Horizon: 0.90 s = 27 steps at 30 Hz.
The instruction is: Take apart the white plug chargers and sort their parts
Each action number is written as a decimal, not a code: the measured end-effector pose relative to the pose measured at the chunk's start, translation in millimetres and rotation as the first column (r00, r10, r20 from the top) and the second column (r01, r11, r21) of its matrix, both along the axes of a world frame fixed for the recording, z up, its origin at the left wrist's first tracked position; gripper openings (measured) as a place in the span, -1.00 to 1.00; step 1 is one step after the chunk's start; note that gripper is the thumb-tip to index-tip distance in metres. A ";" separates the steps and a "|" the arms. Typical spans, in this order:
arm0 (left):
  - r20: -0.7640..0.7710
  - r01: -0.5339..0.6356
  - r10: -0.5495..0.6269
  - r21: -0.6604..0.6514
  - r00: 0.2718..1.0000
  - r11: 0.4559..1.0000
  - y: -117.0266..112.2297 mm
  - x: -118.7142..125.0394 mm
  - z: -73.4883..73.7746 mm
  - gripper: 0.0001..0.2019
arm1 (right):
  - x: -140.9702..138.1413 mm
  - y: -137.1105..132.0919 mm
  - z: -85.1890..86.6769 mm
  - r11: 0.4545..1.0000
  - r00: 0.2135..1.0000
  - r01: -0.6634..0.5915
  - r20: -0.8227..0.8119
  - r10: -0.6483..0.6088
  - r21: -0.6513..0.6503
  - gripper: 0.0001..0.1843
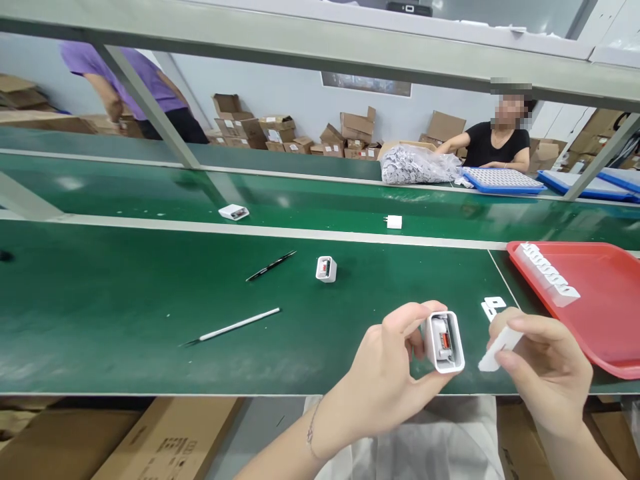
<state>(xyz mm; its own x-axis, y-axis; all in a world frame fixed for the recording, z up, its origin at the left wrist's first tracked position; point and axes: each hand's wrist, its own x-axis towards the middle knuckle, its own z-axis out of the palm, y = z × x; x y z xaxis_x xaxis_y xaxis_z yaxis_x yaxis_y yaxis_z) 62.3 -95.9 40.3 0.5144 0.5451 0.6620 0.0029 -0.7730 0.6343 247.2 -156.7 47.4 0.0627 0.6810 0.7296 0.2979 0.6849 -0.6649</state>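
Left hand (385, 377) raised just above the near edge of the green bench (125, 313), palm turned inward, thumb and fingers clamped around a white charger housing (444, 341). Uncapped end of it facing the camera, with an orange part visible inside.

Right hand (545, 370) just beside it, fingertips pinched tight on a small white cover piece (500, 348), not touching the housing. Backs of both held pieces hidden by fingers. Both forearms cut off at the bottom edge.

Farther back on the bench:
- a second housing (326, 269)
- black tweezers (271, 265)
- a white-handled pick (239, 325)
- two small white plates (494, 307)

At right, a red tray (610, 320), cut off by the frame, carrying a row of white parts (549, 275) too small to make out.
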 end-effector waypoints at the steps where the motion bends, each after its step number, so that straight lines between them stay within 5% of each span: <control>1: -0.029 -0.018 0.019 0.030 0.999 0.999 0.4 0.2 -1.3 -0.44 | -2.8 1.8 2.7 0.999 0.997 -0.036 0.062 0.036 0.011 -0.54; 5: -0.072 -0.020 0.028 0.108 0.997 0.994 1.0 0.6 -5.7 -0.41 | -9.6 8.9 7.4 0.998 0.942 -0.015 0.333 0.032 -0.056 -0.59; 8: -0.081 -0.028 0.041 0.152 0.996 0.988 2.4 0.0 -5.8 -0.40 | -9.1 11.6 6.4 0.970 0.947 0.054 0.319 0.025 -0.237 -0.60; 11: -0.154 0.005 0.022 0.173 0.988 0.985 5.3 -0.7 -2.7 -0.50 | -5.9 12.9 5.1 0.832 0.977 -0.055 0.141 0.159 -0.553 -0.44; 14: -0.217 0.018 0.026 0.200 0.976 0.980 7.3 -0.6 -1.1 -0.58 | -2.5 14.7 2.1 0.732 0.971 -0.195 -0.026 0.236 -0.653 -0.44; 17: -0.102 -0.019 0.030 0.107 0.994 0.994 6.5 1.9 -5.3 -0.51 | -1.0 17.5 -3.4 0.797 0.972 -0.228 -0.174 0.156 -0.559 -0.48; 19: 0.011 -0.020 0.022 -0.134 1.000 0.991 5.0 6.1 -10.2 -0.41 | -1.2 19.6 -7.1 0.858 0.967 -0.199 -0.236 0.094 -0.474 -0.52; 22: 0.112 0.091 -0.041 -0.489 0.993 0.867 3.1 16.3 -16.0 -0.43 | -1.9 21.2 -10.5 0.898 0.974 -0.159 -0.216 0.074 -0.410 -0.57; 24: 0.170 0.143 -0.054 -0.570 0.984 0.809 2.5 23.3 -17.4 -0.55 | -1.4 20.5 -10.4 0.907 0.982 -0.147 -0.167 0.086 -0.395 -0.57; 27: 0.230 0.151 -0.019 -0.572 0.973 0.806 3.1 29.5 -16.5 -0.59 | 2.0 17.5 -6.8 0.916 0.984 -0.175 -0.100 0.148 -0.362 -0.60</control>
<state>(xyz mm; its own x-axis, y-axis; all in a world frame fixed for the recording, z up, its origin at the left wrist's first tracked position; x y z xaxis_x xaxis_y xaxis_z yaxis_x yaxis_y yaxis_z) 91.8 -92.8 23.7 0.4677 0.8210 0.3275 -0.2246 -0.2479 0.9424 249.2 -139.1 40.6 -0.0298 0.9054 0.4236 0.1479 0.4231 -0.8939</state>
